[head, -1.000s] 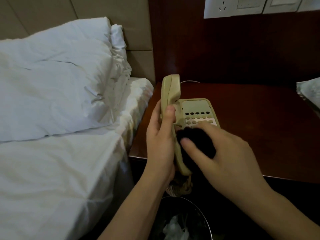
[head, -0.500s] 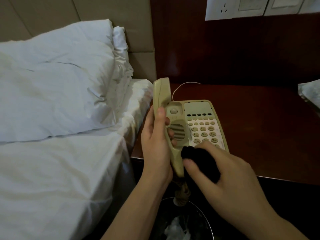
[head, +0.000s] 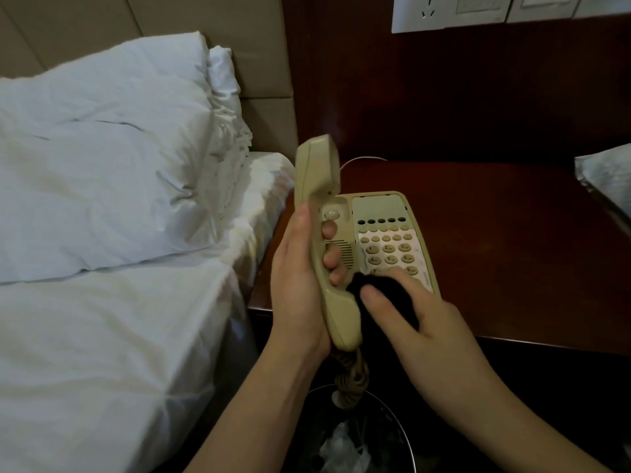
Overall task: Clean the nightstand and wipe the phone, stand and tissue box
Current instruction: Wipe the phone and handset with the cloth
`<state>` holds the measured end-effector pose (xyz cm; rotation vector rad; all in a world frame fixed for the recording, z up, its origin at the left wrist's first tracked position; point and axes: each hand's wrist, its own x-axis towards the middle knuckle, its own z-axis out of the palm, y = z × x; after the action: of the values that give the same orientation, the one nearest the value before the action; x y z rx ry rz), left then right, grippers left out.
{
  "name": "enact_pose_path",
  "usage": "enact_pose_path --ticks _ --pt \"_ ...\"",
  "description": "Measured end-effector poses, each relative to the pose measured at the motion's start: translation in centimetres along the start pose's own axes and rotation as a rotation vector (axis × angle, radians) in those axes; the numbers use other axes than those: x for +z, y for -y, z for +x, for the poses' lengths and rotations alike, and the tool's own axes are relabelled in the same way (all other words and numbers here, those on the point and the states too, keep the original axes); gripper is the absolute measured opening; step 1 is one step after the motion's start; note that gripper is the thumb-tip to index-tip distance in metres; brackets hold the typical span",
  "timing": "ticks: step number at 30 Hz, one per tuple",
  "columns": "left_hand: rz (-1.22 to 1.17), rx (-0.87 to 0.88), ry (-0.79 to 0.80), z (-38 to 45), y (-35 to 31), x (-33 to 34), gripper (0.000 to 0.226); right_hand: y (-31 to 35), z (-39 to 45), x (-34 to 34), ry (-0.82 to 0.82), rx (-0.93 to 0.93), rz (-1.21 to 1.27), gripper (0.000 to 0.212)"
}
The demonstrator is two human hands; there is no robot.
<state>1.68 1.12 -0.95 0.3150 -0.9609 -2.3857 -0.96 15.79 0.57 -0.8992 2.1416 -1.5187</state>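
left hand has the handset lifted off the phone base and stood nearly upright, fingers curled round its middle w/ thumb on the back, prob so the inner face and lower end are exposed for wiping w/o the base in the way. right hand has its fingers bunched on a dark cloth, thumb pressing it against the mouthpiece end of the handset, just above the base's front edge. base sits at the front left corner of the desk, close to the bed side, keypad facing up; its thin wire runs off the back toward the wall. coiled cord hangs off the handset's bottom, past the desk's front edge, over a bin w/ crumpled paper inside. a pale crinkly item at the desk's right edge is cut off, can't tell if it's the tissue box. stand not seen. judging by this, the phone step is in hand and the rest is likely still to do.
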Motion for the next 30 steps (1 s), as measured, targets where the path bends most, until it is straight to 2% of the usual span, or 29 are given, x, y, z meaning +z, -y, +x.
enact_pose_path --ticks 3,8,10,12,14,16,17,20,22,24,28,30 --pt "-0.166 -0.064 0.038 0.4 0.0 -0.6 0.055 0.2 -0.7 -0.1 0.008 -0.004 -0.046 0.022" --pt "-0.109 -0.048 0.086 0.2 0.1 -0.1 0.057 0.3 0.3 -0.4 0.008 0.021 -0.036 0.016" --pt "-0.063 -0.028 0.081 -0.2 -0.5 0.1 0.045 0.7 -1.0 -0.4 0.072 0.03 -0.003 0.017" --pt "0.017 0.061 0.08 -0.4 -0.8 0.4 0.025 1.1 -0.6 -0.5 0.08 0.035 0.021 0.018" --pt "0.049 0.102 0.09 -0.4 -0.9 0.7 0.022 0.9 1.0 -0.3 0.09 0.134 0.185 0.014" --pt "-0.024 0.038 0.129 0.0 -1.2 0.6 0.037 0.5 2.0 0.1 0.12 0.271 0.443 0.013" --pt "-0.077 -0.002 0.148 0.1 -1.4 0.3 0.044 0.3 2.1 0.6 0.133 0.298 0.497 0.015" --pt "-0.223 -0.087 0.18 0.0 -1.6 -0.1 0.028 -0.3 1.9 1.4 0.076 0.331 0.496 0.039" --pt "-0.251 -0.084 0.151 -0.1 -1.2 0.2 0.021 0.0 1.9 1.3 0.075 0.328 0.535 0.027" --pt "-0.208 -0.042 0.093 -0.1 -0.7 0.4 0.024 0.2 1.7 1.3 0.092 0.325 0.58 0.016" --pt "-0.228 0.001 -0.029 -0.1 -1.2 -0.1 0.023 0.4 -0.4 1.5 0.055 0.239 0.543 0.022" --pt "-0.256 0.071 -0.125 0.0 -1.9 -0.1 0.023 0.9 -1.1 1.6 0.034 0.164 0.436 0.022"
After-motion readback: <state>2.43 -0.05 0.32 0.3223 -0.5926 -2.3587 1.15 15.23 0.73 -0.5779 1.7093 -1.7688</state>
